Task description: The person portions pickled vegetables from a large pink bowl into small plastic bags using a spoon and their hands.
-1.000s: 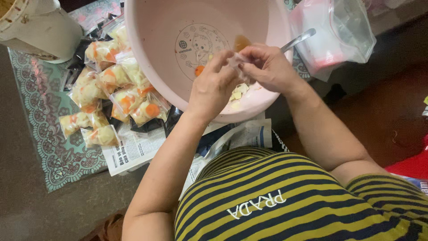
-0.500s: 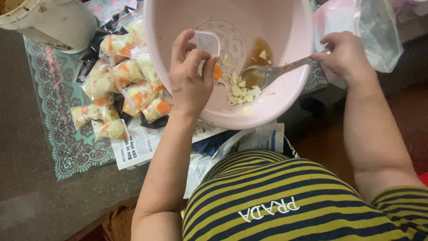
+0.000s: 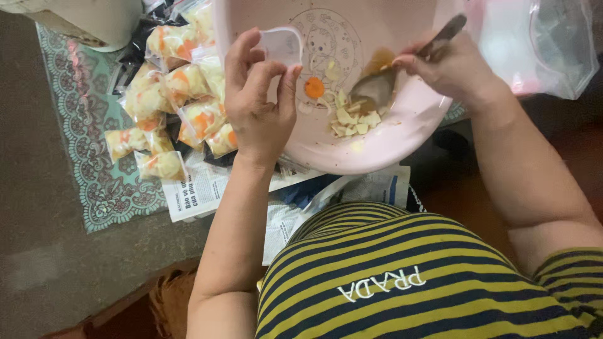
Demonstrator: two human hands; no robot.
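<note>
The left hand is raised over the 9 o'clock rim of the pink bowl, fingers curled around a small clear bag that it pinches between thumb and fingertips, mouth of the bag toward 12 o'clock. The right hand sits at the bowl's 2 o'clock side, closed on the handle of a metal spoon; the handle points to 1 o'clock and the spoon's blade lies low in the bowl. The blade touches a heap of pale cut pieces at the bowl's 6 o'clock floor, with brown liquid just at 12 o'clock of it. An orange carrot slice lies near the bowl's centre, just beside the left thumb. At 9 o'clock of the bowl, filled bags of pale and orange pieces lie in a cluster, touching one another, partly on newspaper and partly on a patterned mat. A large clear plastic bag stands at 3 o'clock of the bowl. A striped shirt fills the 6 o'clock foreground.
</note>
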